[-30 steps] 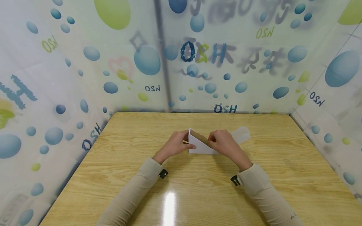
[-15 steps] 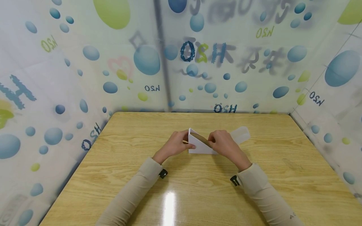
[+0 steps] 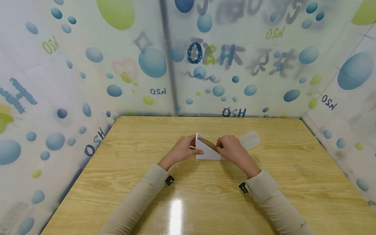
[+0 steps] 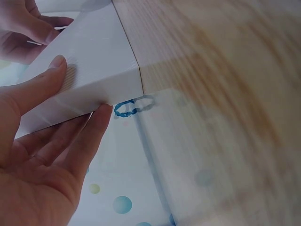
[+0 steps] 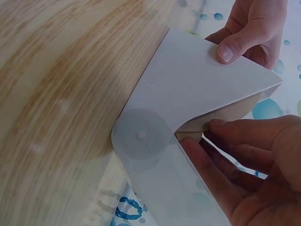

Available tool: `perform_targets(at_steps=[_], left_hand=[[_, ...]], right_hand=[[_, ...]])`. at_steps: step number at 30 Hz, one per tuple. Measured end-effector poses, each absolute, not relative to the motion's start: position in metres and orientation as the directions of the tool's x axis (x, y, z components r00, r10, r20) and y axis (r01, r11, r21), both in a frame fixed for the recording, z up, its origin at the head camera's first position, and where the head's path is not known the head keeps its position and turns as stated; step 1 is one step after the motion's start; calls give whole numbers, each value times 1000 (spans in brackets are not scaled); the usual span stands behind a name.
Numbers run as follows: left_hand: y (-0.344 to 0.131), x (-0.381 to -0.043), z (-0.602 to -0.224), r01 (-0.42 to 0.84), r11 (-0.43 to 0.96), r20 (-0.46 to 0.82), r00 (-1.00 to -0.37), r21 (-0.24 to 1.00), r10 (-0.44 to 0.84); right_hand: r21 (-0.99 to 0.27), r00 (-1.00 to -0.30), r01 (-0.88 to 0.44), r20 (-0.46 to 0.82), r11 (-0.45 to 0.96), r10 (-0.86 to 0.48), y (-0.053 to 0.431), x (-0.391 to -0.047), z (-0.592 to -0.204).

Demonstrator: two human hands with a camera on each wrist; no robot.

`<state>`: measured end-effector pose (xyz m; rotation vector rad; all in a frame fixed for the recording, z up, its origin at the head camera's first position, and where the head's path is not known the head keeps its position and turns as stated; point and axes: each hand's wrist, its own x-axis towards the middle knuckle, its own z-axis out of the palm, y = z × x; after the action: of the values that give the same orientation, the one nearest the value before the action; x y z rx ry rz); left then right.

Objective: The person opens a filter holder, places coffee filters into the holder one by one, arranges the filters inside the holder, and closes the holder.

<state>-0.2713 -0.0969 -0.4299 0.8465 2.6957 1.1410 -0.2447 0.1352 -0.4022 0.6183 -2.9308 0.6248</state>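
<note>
A white box-like holder (image 3: 205, 152) with a slanted top edge stands on the table. My left hand (image 3: 184, 148) grips its tall end, thumb on the near side panel and fingers on the end wall. In the left wrist view that end wall (image 4: 89, 89) lies between the thumb and fingers. A brown sheet-like piece (image 3: 208, 143) sits inside along the slanted opening. My right hand (image 3: 233, 148) pinches it at the low end; in the right wrist view, thumb and fingertips hold its beige edge (image 5: 230, 113). The lower part of the piece is hidden inside the holder.
A translucent plastic piece (image 3: 249, 140) sticks out behind the right hand; close up it shows as a strip with a round end (image 5: 141, 134) overlapping the holder. The wooden table (image 3: 205, 202) extends to a patterned curtain (image 3: 205, 88) at the back and sides.
The brown piece has sunk a little lower inside the holder, so less of it shows above the slanted edge. Both hands have stayed almost in place.
</note>
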Motion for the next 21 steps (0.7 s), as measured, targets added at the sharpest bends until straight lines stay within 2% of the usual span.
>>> perform_targets(at_steps=[21], left_hand=[[-98,-272,-431,481,553,148,-829,680,539]], right_hand=[[-377,-917,-399,168,836,-361,133,-244,-402]])
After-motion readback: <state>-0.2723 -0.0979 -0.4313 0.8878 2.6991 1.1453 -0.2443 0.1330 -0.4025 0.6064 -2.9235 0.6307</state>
